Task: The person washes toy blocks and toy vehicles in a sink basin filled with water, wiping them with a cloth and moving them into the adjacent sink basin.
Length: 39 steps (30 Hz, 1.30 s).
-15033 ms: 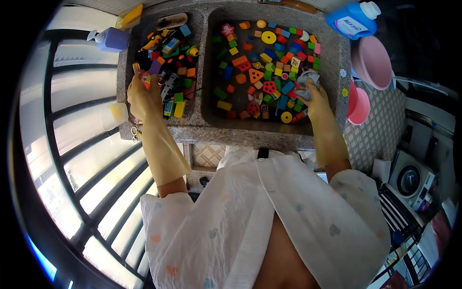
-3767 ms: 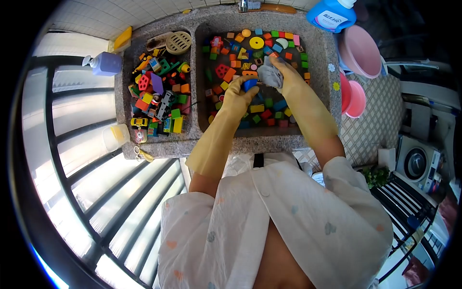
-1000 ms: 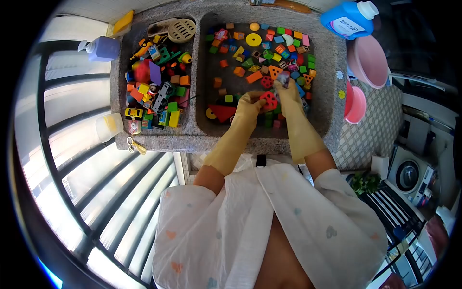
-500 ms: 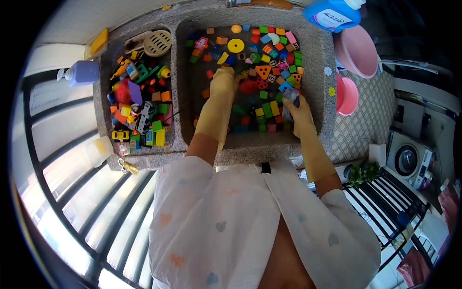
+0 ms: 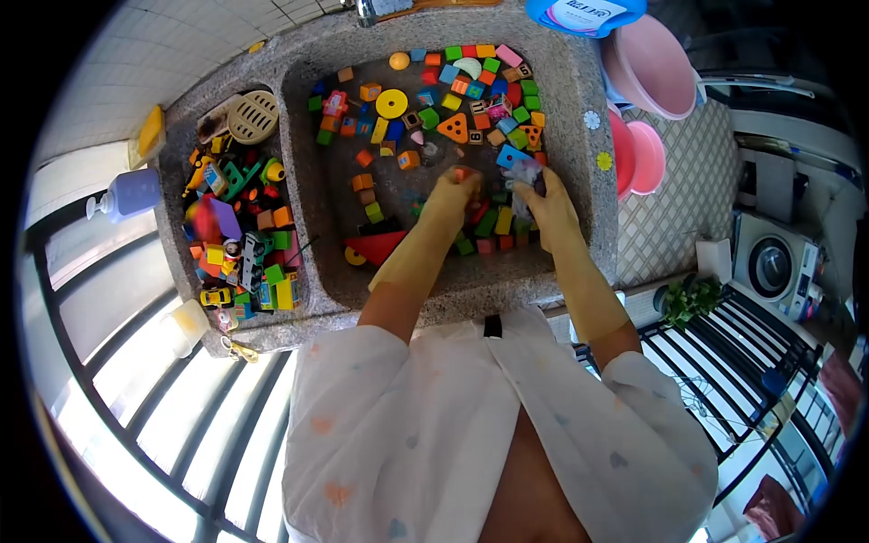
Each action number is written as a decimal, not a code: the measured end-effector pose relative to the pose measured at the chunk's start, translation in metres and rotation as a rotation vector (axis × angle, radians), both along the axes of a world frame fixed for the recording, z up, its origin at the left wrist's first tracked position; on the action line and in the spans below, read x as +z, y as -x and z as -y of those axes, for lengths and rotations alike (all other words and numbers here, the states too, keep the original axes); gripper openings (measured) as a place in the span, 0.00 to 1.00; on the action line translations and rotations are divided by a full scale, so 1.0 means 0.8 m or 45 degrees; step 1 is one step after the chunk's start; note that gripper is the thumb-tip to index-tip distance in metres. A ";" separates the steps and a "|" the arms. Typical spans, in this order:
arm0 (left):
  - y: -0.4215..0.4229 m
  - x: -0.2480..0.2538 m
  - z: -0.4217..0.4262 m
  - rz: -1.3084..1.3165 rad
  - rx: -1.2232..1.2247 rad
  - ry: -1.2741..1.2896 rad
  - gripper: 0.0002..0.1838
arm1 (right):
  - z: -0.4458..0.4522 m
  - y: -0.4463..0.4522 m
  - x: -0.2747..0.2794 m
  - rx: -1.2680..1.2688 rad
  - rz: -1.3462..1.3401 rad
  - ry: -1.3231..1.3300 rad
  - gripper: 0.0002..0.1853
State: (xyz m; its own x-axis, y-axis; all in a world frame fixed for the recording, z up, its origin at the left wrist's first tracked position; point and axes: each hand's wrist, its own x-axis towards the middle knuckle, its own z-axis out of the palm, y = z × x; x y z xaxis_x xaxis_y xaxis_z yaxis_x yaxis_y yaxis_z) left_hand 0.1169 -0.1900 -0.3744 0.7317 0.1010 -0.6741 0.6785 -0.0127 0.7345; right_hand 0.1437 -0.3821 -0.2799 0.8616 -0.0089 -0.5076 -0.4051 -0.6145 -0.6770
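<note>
Both of my hands wear thin yellowish gloves over the right-hand sink basin [image 5: 579, 136]. Curled fingers of my left hand [image 5: 445, 201] close on a small orange-red toy piece [image 5: 463, 173], mostly hidden by the fingers. My right hand [image 5: 554, 213] grips a crumpled greyish-purple cloth [image 5: 522, 177] beside it. Below the hands lie green blocks and a yellow block [image 5: 503, 220]. A blue piece with holes [image 5: 512, 156] is just above the cloth. Farther up are an orange triangle with holes [image 5: 453, 128] and a yellow disc [image 5: 391, 103].
The left basin is heaped with toys, including a toy car [image 5: 216, 297] and a beige slotted dish [image 5: 253, 118]. A red wedge [image 5: 376, 248] lies at the lower left of the right basin. Detergent [image 5: 588, 14] and a pink tub [image 5: 654, 68] stand at the right.
My left hand has moved right and down, close to my right hand, and now has an orange-red piece at its fingertips. The right hand still holds the cloth. The view has shifted.
</note>
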 end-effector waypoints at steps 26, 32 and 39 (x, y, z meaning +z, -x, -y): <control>0.061 0.118 -0.125 -0.272 0.560 -0.201 0.25 | -0.069 -0.131 -0.092 0.519 -0.004 -0.230 0.24; 0.086 0.089 -0.149 -0.185 0.971 0.125 0.25 | -0.129 -0.031 -0.032 1.662 0.166 0.737 0.36; 0.105 0.105 -0.155 -0.105 0.902 0.366 0.17 | -0.122 -0.043 -0.127 1.345 -0.323 0.872 0.38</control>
